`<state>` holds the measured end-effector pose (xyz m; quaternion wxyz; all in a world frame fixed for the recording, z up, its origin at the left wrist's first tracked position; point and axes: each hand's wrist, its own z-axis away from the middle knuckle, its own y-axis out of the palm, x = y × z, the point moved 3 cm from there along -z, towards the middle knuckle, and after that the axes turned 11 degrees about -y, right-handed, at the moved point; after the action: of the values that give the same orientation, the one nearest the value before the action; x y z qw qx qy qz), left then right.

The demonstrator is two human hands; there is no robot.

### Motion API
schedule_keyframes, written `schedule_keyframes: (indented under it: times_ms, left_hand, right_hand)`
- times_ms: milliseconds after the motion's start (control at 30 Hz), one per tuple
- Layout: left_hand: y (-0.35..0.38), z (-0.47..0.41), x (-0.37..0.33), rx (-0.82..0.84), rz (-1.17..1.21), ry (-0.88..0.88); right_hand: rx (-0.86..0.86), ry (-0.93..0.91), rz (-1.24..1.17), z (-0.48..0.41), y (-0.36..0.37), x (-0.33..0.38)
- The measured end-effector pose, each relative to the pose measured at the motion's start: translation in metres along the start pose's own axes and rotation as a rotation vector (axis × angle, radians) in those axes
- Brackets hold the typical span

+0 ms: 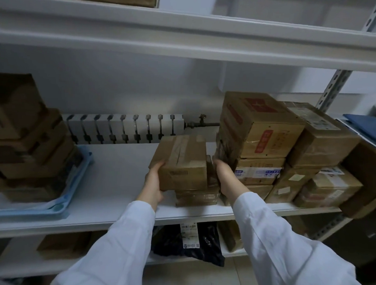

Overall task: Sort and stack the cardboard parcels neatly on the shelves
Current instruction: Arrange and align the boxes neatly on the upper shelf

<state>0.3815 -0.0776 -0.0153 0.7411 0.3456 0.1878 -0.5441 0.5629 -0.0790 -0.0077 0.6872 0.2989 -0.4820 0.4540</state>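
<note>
Hands clamp a taped cardboard parcel (182, 163) from both sides over the middle shelf (118, 172): left hand (153, 179) wrapped round its left front corner, right hand (226, 177) against its right side, fingers hidden between it and a dark wrapped packet (225, 152). Parcel sits on or just above a flat taped parcel (196, 196); can't tell if fully resting. Risks, as a judgement: right knuckles crowd the tall stack (260, 134) just beside, so a nudge could tip its red-labelled top box. Upper parcel overhangs the lower one, so uneven release could let it slide. Left stack in the blue tray (74, 189) is well apart.
</note>
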Motion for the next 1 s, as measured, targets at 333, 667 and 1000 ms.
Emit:
schedule_keyframes:
  times_ms: [333,667,1000]
  left_hand:
    - [-0.001,-0.013,0.009,0.065,0.046,-0.087]
    - [-0.021,-0.024,0.01,-0.007,0.027,-0.112]
    - [-0.05,-0.011,0.014,0.052,0.156,-0.097]
  right_hand:
    - [0.038,0.113,0.069,0.001,-0.002,-0.033]
    - [0.19,0.181,0.169,0.004,0.002,-0.034]
    - [0.209,0.107,0.027,0.014,0.002,-0.026]
